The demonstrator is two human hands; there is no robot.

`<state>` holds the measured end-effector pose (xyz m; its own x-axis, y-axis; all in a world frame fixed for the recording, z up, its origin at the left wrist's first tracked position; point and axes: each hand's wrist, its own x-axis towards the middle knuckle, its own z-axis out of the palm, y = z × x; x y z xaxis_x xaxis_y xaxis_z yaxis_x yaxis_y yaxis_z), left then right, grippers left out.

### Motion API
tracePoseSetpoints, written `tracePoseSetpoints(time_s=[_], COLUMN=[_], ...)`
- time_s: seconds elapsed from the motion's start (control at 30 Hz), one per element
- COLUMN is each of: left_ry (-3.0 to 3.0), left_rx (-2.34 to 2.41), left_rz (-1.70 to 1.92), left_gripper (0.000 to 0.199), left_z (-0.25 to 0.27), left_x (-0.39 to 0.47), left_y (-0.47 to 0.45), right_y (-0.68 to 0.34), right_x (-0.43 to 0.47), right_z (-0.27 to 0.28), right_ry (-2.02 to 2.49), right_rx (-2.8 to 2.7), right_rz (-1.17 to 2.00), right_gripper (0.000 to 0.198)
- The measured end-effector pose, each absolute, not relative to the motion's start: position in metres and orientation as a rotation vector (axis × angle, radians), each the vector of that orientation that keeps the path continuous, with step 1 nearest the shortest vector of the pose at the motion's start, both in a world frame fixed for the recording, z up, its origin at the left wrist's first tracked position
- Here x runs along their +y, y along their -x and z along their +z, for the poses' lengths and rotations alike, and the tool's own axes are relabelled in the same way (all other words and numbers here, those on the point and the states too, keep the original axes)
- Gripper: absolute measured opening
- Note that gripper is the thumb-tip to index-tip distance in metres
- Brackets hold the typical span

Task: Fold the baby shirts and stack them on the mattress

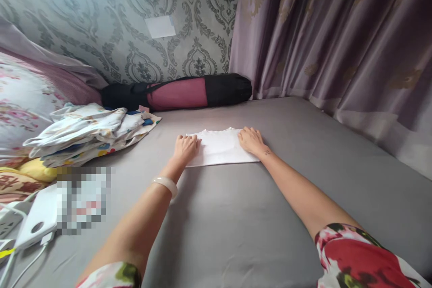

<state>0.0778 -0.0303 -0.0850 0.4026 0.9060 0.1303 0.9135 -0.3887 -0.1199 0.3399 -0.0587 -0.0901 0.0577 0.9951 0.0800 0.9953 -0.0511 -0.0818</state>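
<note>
1. Across the middle and bottom of the frame spreads the grey bed (216, 229), carrying everything handled here.
2. At upper right, the purple curtain (337, 31) hangs down to the bed's far edge.
3. Upper left and centre, the patterned wall (91, 22) rises behind.
4. Along the foot of the wall, the long bag (182, 93), pink and black, lies on its side.
5. At left, a heap of clothes (94, 128) sits well apart from both hands.
6. Just about mid-frame, the white cloth (219, 146) lies flat, its long axis running left to right. It reaches between the hands, rightward from the left one and leftward from the right one; both touch it, so neither is nearer.
7. At its left end, the left hand (186, 147) rests palm down, fingers bent and close together.
8. At its upper right corner, the right hand (251, 140) rests likewise, fingers bent over the fabric. I cannot tell whether either hand pinches the edge or only presses.
9. Lower left of centre, a pale bangle (166, 184) circles the left wrist.
</note>
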Motion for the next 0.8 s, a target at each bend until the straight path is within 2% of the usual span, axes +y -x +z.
tracePoseSetpoints(time_s=[0.13,0.27,0.43,0.63,0.8], left_ry=[2.474,2.504,2.59,2.582,2.612], left_rx=[-1.717,-1.833,-1.916,-1.897,-1.87], left_rz=[0.073,0.137,0.268,0.456,0.651], left_gripper=[0.033,0.031,0.034,0.034,0.05], left_z=[-0.077,-0.071,-0.061,-0.059,-0.064], left_x=[-0.005,0.017,0.043,0.068,0.09], left_y=[-0.083,-0.084,-0.081,-0.091,-0.107], right_y=[-0.353,-0.36,-0.363,-0.359,-0.354], right_x=[-0.036,-0.017,0.0,0.008,0.019], right_z=[-0.079,-0.07,-0.062,-0.058,-0.057], right_ry=[2.205,2.218,2.32,2.385,2.452], right_rx=[-2.151,-2.197,-2.224,-2.275,-2.312], right_rz=[0.032,0.114,0.292,0.328,0.403], right_gripper=[0.032,0.025,0.041,0.035,0.047])
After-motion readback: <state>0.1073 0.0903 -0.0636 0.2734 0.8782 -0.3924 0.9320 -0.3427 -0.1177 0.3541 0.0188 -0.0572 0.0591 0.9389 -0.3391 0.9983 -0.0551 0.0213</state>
